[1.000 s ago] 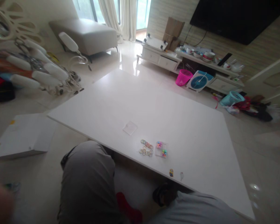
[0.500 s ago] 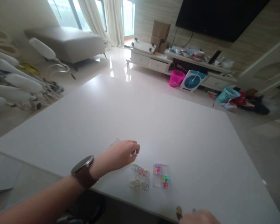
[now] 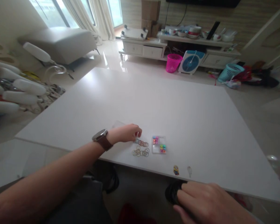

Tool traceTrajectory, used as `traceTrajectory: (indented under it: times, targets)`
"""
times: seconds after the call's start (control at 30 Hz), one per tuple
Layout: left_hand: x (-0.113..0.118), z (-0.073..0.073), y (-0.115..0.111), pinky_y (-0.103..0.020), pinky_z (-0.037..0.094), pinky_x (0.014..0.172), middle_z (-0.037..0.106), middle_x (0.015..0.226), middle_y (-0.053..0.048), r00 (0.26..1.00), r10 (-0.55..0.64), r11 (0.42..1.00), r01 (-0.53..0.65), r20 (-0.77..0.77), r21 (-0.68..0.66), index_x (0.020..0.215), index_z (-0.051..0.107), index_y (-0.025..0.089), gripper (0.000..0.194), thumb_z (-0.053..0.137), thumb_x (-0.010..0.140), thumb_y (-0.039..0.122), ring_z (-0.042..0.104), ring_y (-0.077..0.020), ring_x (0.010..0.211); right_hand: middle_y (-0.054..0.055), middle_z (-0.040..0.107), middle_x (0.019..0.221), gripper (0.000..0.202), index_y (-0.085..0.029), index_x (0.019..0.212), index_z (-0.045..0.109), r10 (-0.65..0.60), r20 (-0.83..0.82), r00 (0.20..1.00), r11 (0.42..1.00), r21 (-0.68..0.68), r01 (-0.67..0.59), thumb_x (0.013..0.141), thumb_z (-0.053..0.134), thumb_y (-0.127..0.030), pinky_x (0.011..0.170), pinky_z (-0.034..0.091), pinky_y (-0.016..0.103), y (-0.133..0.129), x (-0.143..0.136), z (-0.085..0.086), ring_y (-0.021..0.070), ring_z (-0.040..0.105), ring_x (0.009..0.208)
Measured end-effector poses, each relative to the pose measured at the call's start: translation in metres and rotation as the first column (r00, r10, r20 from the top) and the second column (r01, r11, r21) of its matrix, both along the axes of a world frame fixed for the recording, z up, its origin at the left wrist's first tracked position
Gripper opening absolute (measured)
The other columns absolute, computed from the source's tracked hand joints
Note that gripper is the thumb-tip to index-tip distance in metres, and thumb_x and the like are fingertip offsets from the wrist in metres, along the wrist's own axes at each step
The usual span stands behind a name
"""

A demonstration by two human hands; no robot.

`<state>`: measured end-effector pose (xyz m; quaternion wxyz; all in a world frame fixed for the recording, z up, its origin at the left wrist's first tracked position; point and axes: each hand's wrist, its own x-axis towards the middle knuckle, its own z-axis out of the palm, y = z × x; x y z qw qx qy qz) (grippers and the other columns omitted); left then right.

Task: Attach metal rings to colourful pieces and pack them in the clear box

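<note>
My left hand, with a brown-strapped watch on its wrist, is over the table. Its fingers bend down in a pinch at the left end of a row of small coloured hair ties; what lies between the fingertips is hidden. A second row of paler hair ties lies nearer me. To the right is a clear divided box with bright beads in two compartments. My right hand is low, off the table's front edge, fingers loosely bent and thumb apart, with nothing visible in it.
A Minion figure and a small pale clear piece lie by the front edge. A clear flat piece sits behind my left hand. Beyond the table are a pink basket, a box fan and a cabinet.
My view has tilted down. My left hand has come down onto the end of the coloured row. My right hand now shows more fully, below the table's edge, and the Minion figure is uncovered.
</note>
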<state>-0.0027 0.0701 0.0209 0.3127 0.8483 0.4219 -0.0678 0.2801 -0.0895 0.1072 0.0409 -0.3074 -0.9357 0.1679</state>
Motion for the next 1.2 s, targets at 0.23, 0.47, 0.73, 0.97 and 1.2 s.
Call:
traceTrajectory:
  times: [0.23,0.47,0.73,0.97,1.2]
  targets:
    - [0.008,-0.005,0.008,-0.023,0.041,0.062,0.065,0.078,-0.002,0.997,-0.054,0.998,0.051,-0.060,-0.047,0.078,0.066,0.015,0.007,0.063,0.072,0.013,0.056,-0.0129,0.067,-0.003,0.058,0.062,0.023,-0.021,0.073,0.047,0.088,-0.081,0.993,0.990,0.118,-0.078,0.091,0.057,-0.030,0.042,0.017,0.030,-0.006,-0.022,0.002,0.0120,0.050,0.051]
    - [0.005,-0.011,0.012,-0.023,0.037,0.057,0.062,0.072,-0.001,0.993,-0.075,0.993,0.067,-0.087,-0.093,0.071,0.062,0.016,0.004,0.060,0.074,0.017,0.051,-0.0122,0.062,-0.004,0.060,0.065,0.026,-0.020,0.073,0.048,0.154,-0.034,0.987,0.984,0.092,-0.151,0.082,0.070,-0.031,0.039,0.017,0.031,-0.002,-0.030,-0.010,0.0127,0.053,0.053]
    - [-0.003,0.001,0.017,-0.024,0.035,0.055,0.061,0.066,0.001,0.999,-0.050,0.994,0.052,0.014,-0.097,0.074,0.062,0.016,0.007,0.059,0.079,0.021,0.050,-0.0115,0.058,-0.004,0.063,0.072,0.018,-0.020,0.076,0.056,0.045,0.056,0.997,0.997,-0.058,-0.042,0.078,0.073,-0.026,0.046,0.033,0.030,0.002,-0.025,-0.001,0.0111,0.056,0.056]
    - [0.003,-0.004,0.013,-0.024,0.041,0.063,0.067,0.071,-0.001,0.992,-0.068,0.996,0.075,0.111,-0.056,0.075,0.068,0.016,0.007,0.062,0.078,0.015,0.056,-0.0121,0.065,-0.003,0.065,0.074,0.014,-0.020,0.078,0.058,0.024,0.075,0.997,0.995,-0.094,-0.017,0.078,0.072,-0.023,0.051,0.038,0.029,0.003,-0.028,0.002,0.0115,0.058,0.061]
    - [0.003,-0.004,0.012,-0.023,0.043,0.064,0.067,0.080,-0.003,0.994,-0.075,0.997,0.076,0.074,-0.003,0.089,0.070,0.017,0.017,0.072,0.072,0.021,0.059,-0.0137,0.070,-0.002,0.065,0.075,0.014,-0.020,0.079,0.057,0.077,0.077,0.994,0.994,-0.086,-0.070,0.081,0.070,-0.025,0.052,0.037,0.028,0.006,-0.030,0.001,0.0124,0.058,0.062]
